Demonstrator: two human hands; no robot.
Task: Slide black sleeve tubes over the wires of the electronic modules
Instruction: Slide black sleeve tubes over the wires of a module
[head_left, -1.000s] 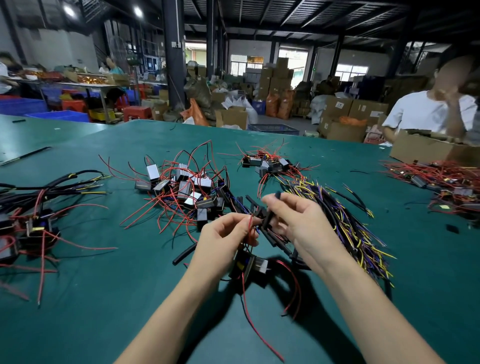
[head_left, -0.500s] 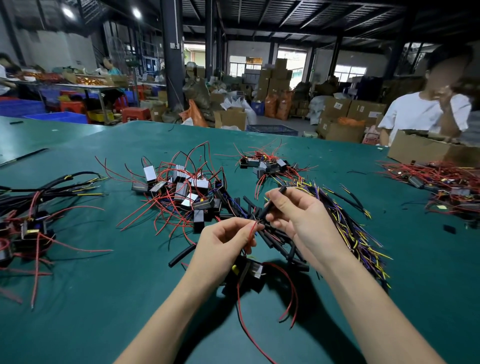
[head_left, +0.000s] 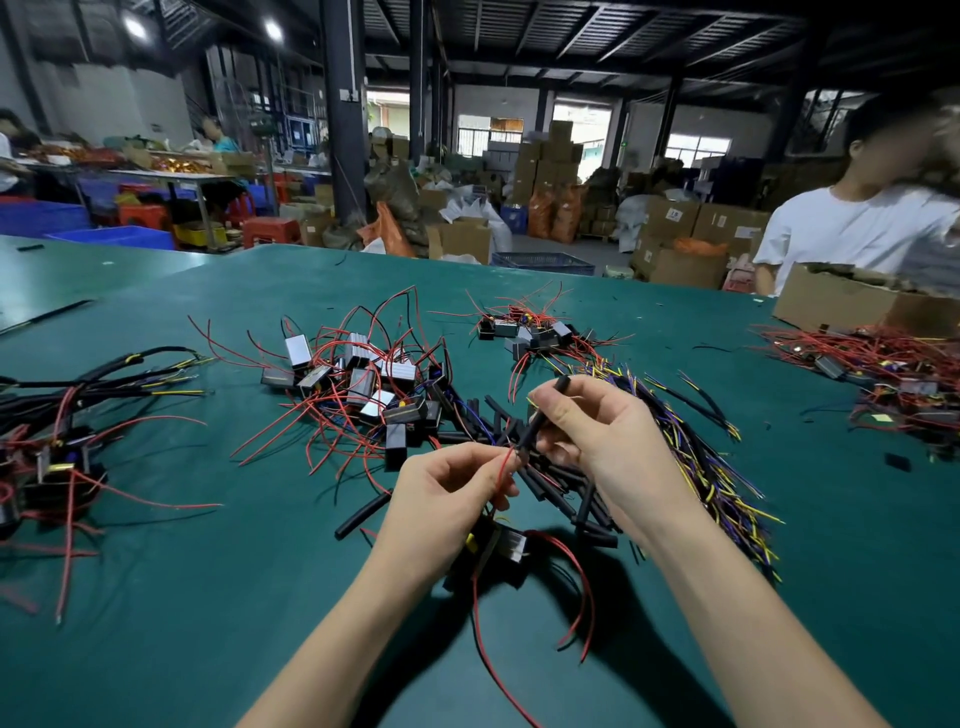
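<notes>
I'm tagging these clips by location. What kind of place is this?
Most likely a factory or warehouse assembly floor: stacked cardboard boxes fill the back, piles of wired modules lie on a big green table, and another worker stands across it.

green table (head_left: 208, 597); cardboard box (head_left: 852, 304) at far right; person in white shirt (head_left: 852, 231) behind it

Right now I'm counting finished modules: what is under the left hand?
Under the left hand a black module hangs just above the green table, trailing red wires. The hand covers the module's top and where the pinched wire joins it.
</notes>
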